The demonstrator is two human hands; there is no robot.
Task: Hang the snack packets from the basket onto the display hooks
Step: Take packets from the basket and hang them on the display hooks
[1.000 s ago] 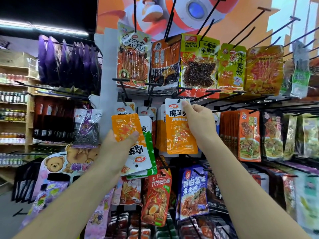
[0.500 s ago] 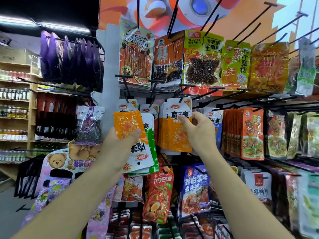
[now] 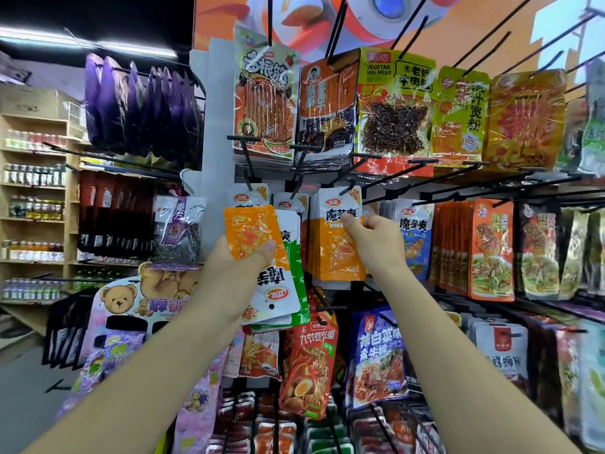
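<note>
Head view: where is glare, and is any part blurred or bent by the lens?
Head view: white glare streaks cross the clear yellow-topped packet of dark shreds and the shiny orange packet that the left hand grips; head view, the wooden bottle shelves at far left are soft and slanted; the right hand and the orange-and-white hanging packet it pinches look sharp.

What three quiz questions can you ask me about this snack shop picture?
1. True or false: the left hand holds its spare packets upside down.
2. What colour is the hanging packet that the right hand pinches? A purple, B orange with a white top, C black.
3. Which animal is drawn on the lilac pack at the lower left?

Key: 1 true, the writing on them is upside down; 2 B; 3 a teddy bear.
</note>
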